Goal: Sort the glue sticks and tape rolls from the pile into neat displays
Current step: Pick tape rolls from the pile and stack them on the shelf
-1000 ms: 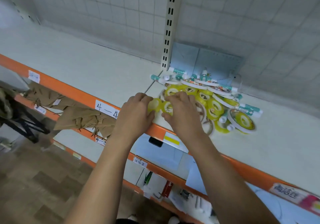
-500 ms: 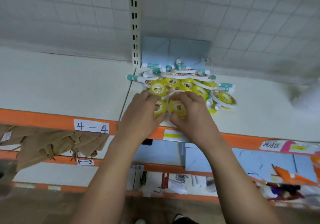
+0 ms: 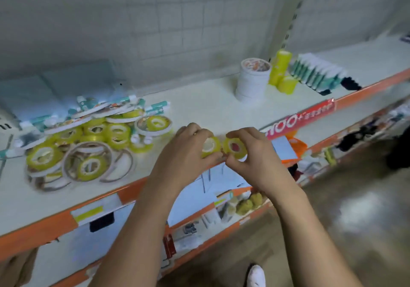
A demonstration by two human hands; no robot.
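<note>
Head, L fingers (image 3: 193,130) pinch tape roll (image 3: 216,146), R fingers (image 3: 244,132) 2nd roll (image 3: 228,145), label (image 3: 299,120) prob "100+"

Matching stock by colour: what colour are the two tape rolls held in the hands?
Both tape rolls are yellow; head view.

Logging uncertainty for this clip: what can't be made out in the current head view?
- Head view: whether the left hand holds one yellow tape roll or several; its fingers cover it.
- Glue sticks in the pile: number unclear, buried under tape rolls, blurred.
- Red shelf label: print blurred.
- Lower-shelf goods: blurred, shadowed.
</note>
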